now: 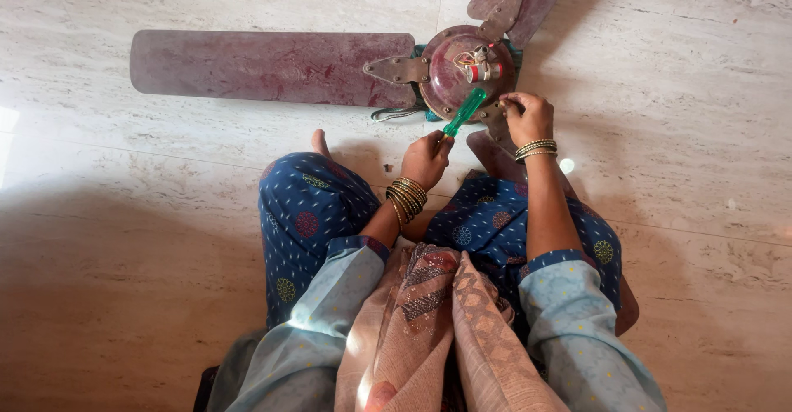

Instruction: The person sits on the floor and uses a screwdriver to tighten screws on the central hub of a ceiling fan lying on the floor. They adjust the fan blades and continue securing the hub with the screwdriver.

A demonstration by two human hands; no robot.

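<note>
Green-handled screwdriver [464, 112] gripped in left hand [426, 158], right hand [526, 117] touching fan motor [462, 70]

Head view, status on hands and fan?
Left hand grips green screwdriver, tip at fan hub. Right hand on hub's edge by blade bracket. Nothing blocking.
</note>
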